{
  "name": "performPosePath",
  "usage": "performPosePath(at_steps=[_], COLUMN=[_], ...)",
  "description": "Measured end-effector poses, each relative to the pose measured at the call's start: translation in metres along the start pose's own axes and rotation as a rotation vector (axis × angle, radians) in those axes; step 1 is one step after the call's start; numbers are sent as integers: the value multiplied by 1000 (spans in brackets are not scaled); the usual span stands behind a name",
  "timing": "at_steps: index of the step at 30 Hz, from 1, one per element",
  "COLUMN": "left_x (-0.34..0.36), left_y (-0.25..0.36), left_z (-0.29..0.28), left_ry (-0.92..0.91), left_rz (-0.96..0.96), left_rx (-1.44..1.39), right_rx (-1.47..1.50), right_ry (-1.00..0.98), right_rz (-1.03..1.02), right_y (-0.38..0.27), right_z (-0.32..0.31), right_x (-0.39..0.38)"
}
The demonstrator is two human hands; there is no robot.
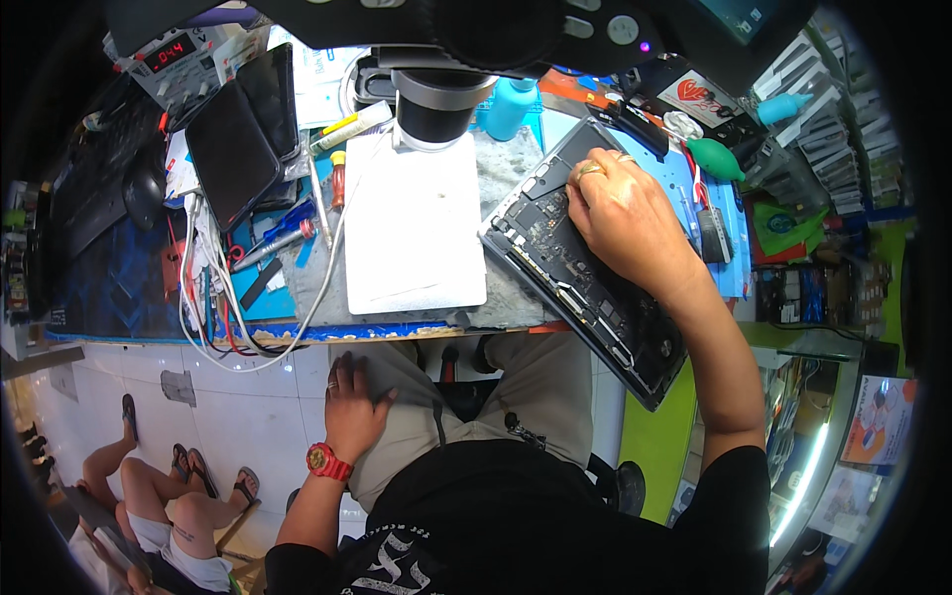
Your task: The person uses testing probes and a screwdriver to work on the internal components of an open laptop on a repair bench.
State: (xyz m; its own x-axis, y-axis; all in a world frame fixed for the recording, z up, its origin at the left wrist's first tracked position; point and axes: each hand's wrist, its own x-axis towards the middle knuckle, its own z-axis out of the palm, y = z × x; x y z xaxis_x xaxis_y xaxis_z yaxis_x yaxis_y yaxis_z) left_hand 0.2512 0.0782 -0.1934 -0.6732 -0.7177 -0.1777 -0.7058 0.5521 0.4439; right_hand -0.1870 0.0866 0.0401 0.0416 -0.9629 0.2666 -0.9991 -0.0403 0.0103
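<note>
An opened laptop [555, 260] lies at a slant on the right of the bench, its circuit board and dark inner parts bare. One corner juts past the bench's front edge. Over its upper part is my right hand [630, 218], fingers curled and pressed together, a ring on one. What the fingertips hold or touch is hidden beneath them. My left hand [355, 402] lies flat on my thigh with its fingers stretched out, holding nothing. Left of the laptop a flat silver-white panel [416, 238] rests on the grey mat.
Overhead hangs a microscope [436, 109]. Phones [233, 154], a red-handled screwdriver [338, 178] and looping white cables [322, 307] crowd the left. A blue bottle [510, 107] and a green air blower [714, 159] stand farther back. Seated people's legs [188, 506] show at lower left.
</note>
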Motion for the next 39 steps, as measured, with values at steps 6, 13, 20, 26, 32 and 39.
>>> performPosePath(at_steps=[6, 13, 20, 26, 32, 39], left_x=[0, 0, 0, 0, 1, 1], left_y=[0, -1, -1, 0, 0, 0], left_z=[0, 2, 1, 1, 1, 1], left_ry=[7, -3, -5, -5, -2, 0], left_rz=[5, 0, -2, -1, 2, 1], left_rx=[-5, 8, 14, 11, 10, -2], right_rx=[-21, 53, 97, 103, 174, 202], right_ry=[23, -23, -77, -106, -204, -197], right_rz=[-31, 14, 61, 77, 142, 130], right_y=[1, 5, 4, 6, 7, 9], right_z=[0, -5, -9, -10, -22, -24], right_x=[2, 2, 4, 7, 16, 11])
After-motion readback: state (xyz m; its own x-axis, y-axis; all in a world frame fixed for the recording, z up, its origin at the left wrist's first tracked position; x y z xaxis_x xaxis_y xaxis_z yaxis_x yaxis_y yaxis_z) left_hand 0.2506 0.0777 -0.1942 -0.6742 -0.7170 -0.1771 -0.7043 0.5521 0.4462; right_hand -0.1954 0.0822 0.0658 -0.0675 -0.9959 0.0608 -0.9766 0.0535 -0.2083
